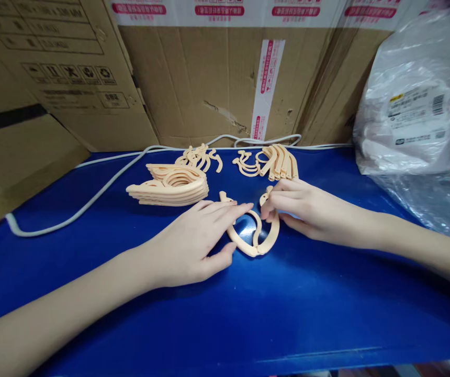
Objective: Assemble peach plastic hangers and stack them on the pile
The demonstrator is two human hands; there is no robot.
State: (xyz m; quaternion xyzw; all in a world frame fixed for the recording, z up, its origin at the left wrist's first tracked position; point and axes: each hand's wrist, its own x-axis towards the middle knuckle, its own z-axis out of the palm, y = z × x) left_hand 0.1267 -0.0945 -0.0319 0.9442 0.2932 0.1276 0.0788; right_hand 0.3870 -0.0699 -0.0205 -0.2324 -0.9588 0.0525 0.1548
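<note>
Beige frame (270,241) — left hand (201,238) spread across, right hand (307,209) pinching it, stack (170,196) behind (white cable (12,224) beyond), carton (217,78) rearmost

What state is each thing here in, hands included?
Cream frame: flat, partly covered.
Left hand: fingers stretched over the frame.
Right hand: fingers bent at frame's right side.
Stack of frames: neatly piled.
Small curved pieces: loose.
Long pieces: bunched together.
White cord: slack.
Plastic bag: bulging.
Cardboard box: scuffed.
</note>
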